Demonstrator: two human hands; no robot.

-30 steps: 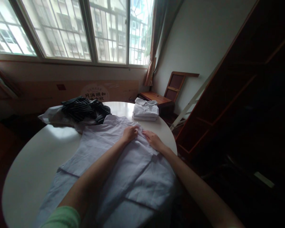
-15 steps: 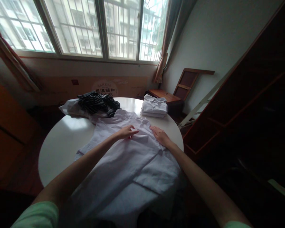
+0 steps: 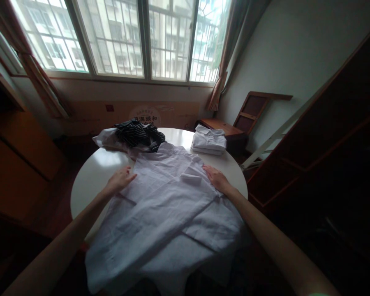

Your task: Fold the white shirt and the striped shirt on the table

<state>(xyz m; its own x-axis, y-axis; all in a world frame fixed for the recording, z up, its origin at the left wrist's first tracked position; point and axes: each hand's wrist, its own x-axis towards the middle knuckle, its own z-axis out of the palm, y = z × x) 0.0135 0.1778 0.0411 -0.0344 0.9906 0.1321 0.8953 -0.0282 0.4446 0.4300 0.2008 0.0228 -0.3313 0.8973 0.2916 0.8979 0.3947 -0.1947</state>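
A white shirt [image 3: 160, 209] lies spread out with its collar end away from me, its lower part hanging over the table's near edge. My left hand [image 3: 121, 180] is at the shirt's left edge, fingers apart, with nothing seen in it. On the opposite edge my right hand [image 3: 216, 179] lies flat, fingers stretched out over the cloth. Between the hands, a small folded flap of white cloth [image 3: 190, 176] rests on top of the shirt. Whether the left fingertips touch the cloth cannot be made out.
The round white table [image 3: 86, 181] carries a stack of folded white shirts [image 3: 209, 140] at its back right. A black-and-white striped garment [image 3: 138, 133] lies heaped at the back left beside a pale plastic bag [image 3: 106, 139]. Behind stands a wooden chair [image 3: 251, 109] under a barred window.
My left hand has moved left from the shirt's middle to its left edge. My right hand stays on the right edge. The view has shifted slightly left.
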